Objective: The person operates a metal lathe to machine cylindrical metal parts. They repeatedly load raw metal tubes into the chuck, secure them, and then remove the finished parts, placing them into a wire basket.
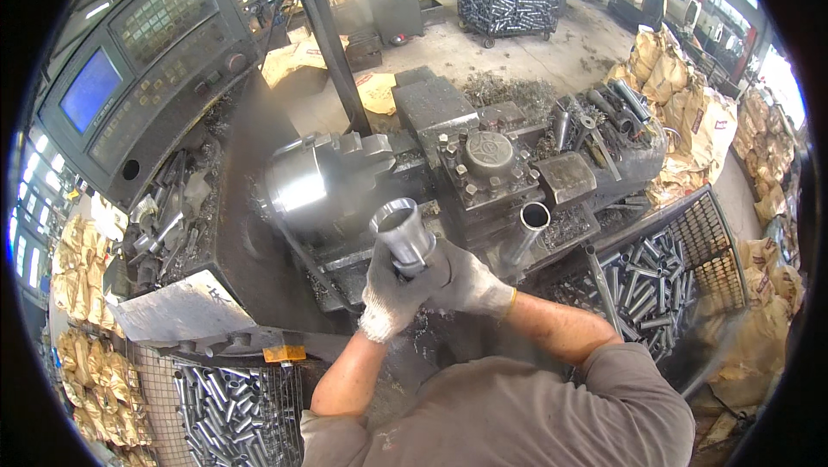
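Both my hands wear grey, dirty work gloves and meet in front of a lathe. My left hand (390,292) is closed round the lower part of a shiny metal tube (404,232), its open mouth tilted up. Against the tube's lower right side, my right hand (470,282) is closed too; its fingertips are partly hidden. Just beyond the tube is the lathe chuck (297,181), with its stepped jaws. To the right of my hands, a second metal tube (523,236) stands on the machine, apart from them. The square tool post (487,161) sits behind it.
A control panel (129,62) with a blue screen rises at the left. Wire baskets of metal tubes stand at lower left (155,389) and right (703,234). Tools such as a wrench (601,146) lie on the machine among shavings. Brown paper sacks (699,122) are stacked at the right.
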`<action>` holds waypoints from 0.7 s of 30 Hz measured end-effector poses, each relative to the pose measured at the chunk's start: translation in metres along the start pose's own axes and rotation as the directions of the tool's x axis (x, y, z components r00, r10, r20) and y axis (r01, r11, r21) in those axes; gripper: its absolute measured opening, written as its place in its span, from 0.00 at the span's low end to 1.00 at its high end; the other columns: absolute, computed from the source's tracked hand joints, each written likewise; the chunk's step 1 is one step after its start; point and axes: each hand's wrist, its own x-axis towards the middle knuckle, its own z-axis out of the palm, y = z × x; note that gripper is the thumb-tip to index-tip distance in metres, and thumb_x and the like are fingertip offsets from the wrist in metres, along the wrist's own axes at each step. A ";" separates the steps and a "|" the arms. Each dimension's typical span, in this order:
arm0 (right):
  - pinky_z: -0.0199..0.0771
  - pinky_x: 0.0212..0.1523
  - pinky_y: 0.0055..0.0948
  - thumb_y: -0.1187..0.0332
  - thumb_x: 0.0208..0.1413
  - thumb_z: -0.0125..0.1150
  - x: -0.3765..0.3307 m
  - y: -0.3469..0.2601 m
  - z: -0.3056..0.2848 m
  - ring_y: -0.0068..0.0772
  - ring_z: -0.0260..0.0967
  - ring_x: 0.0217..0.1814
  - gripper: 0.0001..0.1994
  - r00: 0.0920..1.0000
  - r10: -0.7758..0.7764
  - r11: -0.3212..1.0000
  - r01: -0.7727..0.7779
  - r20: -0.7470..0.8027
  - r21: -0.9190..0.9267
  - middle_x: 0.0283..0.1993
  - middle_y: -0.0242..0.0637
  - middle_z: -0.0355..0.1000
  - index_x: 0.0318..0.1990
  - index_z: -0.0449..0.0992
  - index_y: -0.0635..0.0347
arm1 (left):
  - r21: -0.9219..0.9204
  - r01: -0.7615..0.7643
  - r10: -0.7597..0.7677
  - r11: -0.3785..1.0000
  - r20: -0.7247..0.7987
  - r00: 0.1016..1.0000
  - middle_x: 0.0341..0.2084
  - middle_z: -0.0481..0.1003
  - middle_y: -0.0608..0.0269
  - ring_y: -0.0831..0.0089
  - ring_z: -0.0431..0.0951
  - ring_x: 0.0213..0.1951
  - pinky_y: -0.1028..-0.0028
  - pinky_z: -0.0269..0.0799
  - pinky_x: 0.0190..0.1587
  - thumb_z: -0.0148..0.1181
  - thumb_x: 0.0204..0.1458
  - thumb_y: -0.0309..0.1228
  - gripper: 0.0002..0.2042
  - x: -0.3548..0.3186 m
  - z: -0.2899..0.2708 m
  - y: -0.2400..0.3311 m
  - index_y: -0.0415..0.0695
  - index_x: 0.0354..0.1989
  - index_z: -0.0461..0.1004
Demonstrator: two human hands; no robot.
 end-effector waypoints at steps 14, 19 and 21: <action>0.83 0.39 0.43 0.45 0.42 0.74 -0.027 0.124 0.003 0.43 0.84 0.35 0.30 0.870 0.492 0.858 -0.482 0.014 -0.180 0.34 0.53 0.84 0.40 0.87 0.67 | -0.586 0.536 -0.656 0.608 0.010 0.754 0.60 0.76 0.56 0.59 0.78 0.59 0.56 0.79 0.57 0.55 0.68 0.50 0.26 -0.023 0.029 -0.149 0.45 0.65 0.73; 0.81 0.39 0.45 0.53 0.47 0.75 -0.148 0.143 -0.076 0.45 0.81 0.34 0.21 0.935 0.354 0.889 -0.335 0.004 -0.313 0.34 0.46 0.83 0.42 0.85 0.60 | -0.691 0.416 -0.612 0.591 -0.047 0.790 0.49 0.81 0.59 0.62 0.82 0.50 0.62 0.80 0.53 0.49 0.70 0.50 0.24 -0.018 0.044 -0.115 0.41 0.58 0.77; 0.80 0.39 0.43 0.53 0.48 0.74 -0.230 0.131 -0.129 0.38 0.80 0.34 0.22 0.809 0.584 0.781 -0.581 -0.061 -0.231 0.36 0.44 0.84 0.44 0.85 0.60 | -0.700 0.352 -0.473 0.622 0.023 0.881 0.45 0.82 0.59 0.63 0.83 0.47 0.61 0.80 0.53 0.48 0.70 0.49 0.23 -0.017 0.007 -0.170 0.42 0.53 0.79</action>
